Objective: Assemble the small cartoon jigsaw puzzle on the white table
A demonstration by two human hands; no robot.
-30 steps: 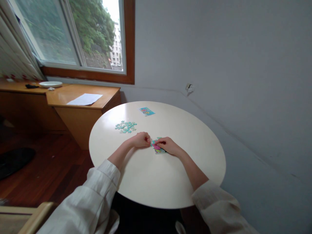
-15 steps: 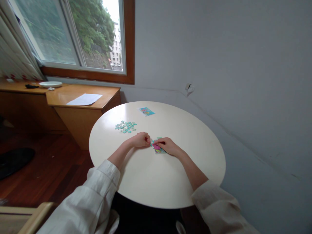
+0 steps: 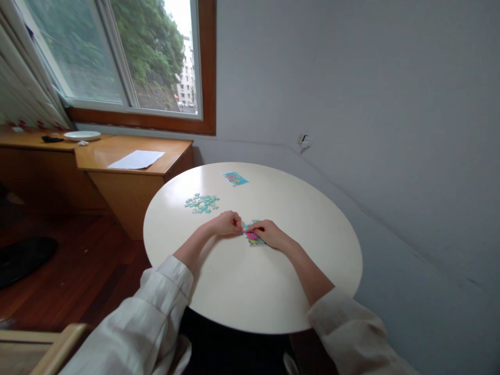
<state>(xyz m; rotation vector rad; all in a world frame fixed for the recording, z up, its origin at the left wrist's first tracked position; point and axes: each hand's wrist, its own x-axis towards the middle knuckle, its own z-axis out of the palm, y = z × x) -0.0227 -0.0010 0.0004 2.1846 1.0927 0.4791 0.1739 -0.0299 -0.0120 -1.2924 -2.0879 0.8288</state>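
Note:
On the round cream table (image 3: 253, 291) lies a small, partly joined puzzle (image 3: 253, 237) in teal and pink. My left hand (image 3: 225, 224) is curled at its left edge, fingertips pinched against it. My right hand (image 3: 269, 233) rests over the puzzle's right side, fingers bent and pressing on the pieces. What exactly each pinch holds is too small to see. A heap of several loose teal pieces (image 3: 202, 203) lies further back on the left. A small colourful picture card (image 3: 235, 178) sits near the table's far edge.
A wooden side desk (image 3: 128, 166) with a white sheet of paper (image 3: 136, 159) stands left of the table under the window. A white plate (image 3: 82, 135) sits further left. A grey wall runs along the right. A wooden chair arm (image 3: 58, 349) shows at the lower left.

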